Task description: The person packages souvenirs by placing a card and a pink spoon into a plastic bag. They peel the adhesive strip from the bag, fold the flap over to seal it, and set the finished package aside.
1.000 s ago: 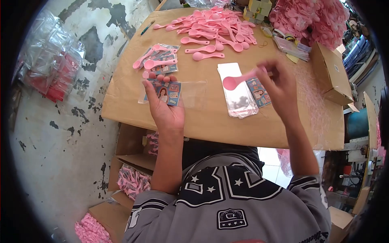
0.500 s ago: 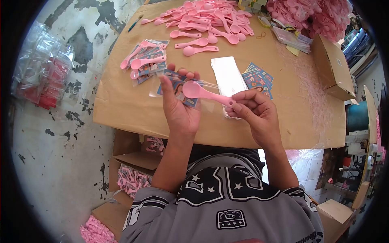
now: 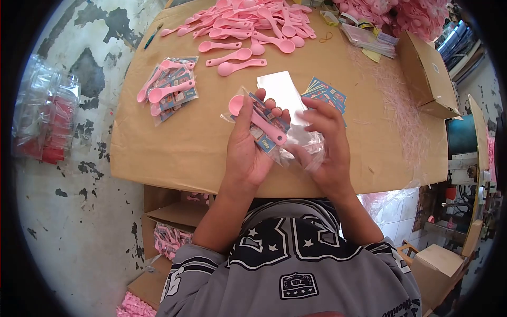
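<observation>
Your left hand (image 3: 248,153) cupped a clear bag (image 3: 305,141) from below, fingers curled over its far edge. A pink spoon (image 3: 257,120) appeared to lie inside it on a printed card (image 3: 265,141), bowl up-left and handle running down-right toward your right hand (image 3: 328,145). That hand pinched the bag's loose end, just beside the handle tip. Both were held over the cardboard table (image 3: 174,148).

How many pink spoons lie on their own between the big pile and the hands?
3: top spoon nearest the pile, middle spoon, bottom spoon nearest the clear bag stack. More may hide under the pile.
</observation>
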Motion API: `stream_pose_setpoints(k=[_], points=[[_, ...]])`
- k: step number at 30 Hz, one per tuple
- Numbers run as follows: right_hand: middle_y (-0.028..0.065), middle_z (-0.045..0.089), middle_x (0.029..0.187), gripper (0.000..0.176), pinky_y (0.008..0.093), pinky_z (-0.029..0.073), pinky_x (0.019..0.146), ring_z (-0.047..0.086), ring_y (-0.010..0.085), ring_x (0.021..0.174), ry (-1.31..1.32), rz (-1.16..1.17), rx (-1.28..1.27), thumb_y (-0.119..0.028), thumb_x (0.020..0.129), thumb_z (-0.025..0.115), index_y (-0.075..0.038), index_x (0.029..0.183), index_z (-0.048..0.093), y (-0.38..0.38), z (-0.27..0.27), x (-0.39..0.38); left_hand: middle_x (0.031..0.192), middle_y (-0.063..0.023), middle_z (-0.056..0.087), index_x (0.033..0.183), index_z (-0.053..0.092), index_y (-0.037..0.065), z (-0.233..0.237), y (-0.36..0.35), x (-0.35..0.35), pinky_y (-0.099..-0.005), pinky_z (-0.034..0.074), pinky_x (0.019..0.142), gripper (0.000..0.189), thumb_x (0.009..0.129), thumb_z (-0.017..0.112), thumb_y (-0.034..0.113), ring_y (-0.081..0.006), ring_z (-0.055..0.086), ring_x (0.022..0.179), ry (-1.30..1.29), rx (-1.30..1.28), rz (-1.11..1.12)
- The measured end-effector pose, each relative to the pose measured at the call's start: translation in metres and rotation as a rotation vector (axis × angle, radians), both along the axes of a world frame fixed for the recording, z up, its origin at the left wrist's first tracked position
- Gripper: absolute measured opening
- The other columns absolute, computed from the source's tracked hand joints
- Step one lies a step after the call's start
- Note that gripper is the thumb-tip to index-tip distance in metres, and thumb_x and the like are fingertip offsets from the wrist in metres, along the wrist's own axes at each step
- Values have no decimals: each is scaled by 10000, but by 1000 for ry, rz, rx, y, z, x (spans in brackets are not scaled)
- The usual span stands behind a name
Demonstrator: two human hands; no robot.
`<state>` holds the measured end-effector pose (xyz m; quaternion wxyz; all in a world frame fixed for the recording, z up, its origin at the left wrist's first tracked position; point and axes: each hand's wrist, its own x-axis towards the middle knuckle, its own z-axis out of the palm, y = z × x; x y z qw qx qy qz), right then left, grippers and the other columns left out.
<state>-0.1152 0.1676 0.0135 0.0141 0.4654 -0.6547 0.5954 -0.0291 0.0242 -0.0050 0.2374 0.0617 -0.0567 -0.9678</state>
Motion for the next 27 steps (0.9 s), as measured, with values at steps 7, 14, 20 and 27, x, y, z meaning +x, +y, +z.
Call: stream_pose_setpoints(k=[7,14,20,27], points=[[193,641,1450,351,478,413,1148,549,382,1375,107,173,39,-121,848,809,-108,1198,788,31,18,-42,1149,-135,677,1323,567,22,1,-15,7,-465,528,1123,360,1105,587,308,-269,684,1099,-25,78,-32],[148,527,1578,471,501,402,1187,478,395,1448,349,52,240,-34,813,770,-203,1252,787,7,23,-26,1465,-215,572,1437,511,1,19,-5,9,-485,467,1183,515,1131,478,415,-332,537,1408,-77,-46,-208],[105,603,1518,376,481,441,1142,498,390,1426,295,150,88,-100,770,797,-224,1125,826,5,27,-27,1552,-229,495,1547,382,7,16,4,11,-479,445,1195,570,1141,439,401,-301,471,1467,-127,-97,-308],[52,707,928,495,243,478,778,628,96,853,-410,149,78,-38,940,778,4,1398,595,21,34,-22,1548,-245,519,1563,399,-36,35,1,17,-421,432,1187,583,1099,557,278,-280,530,1423,-232,-779,-194]])
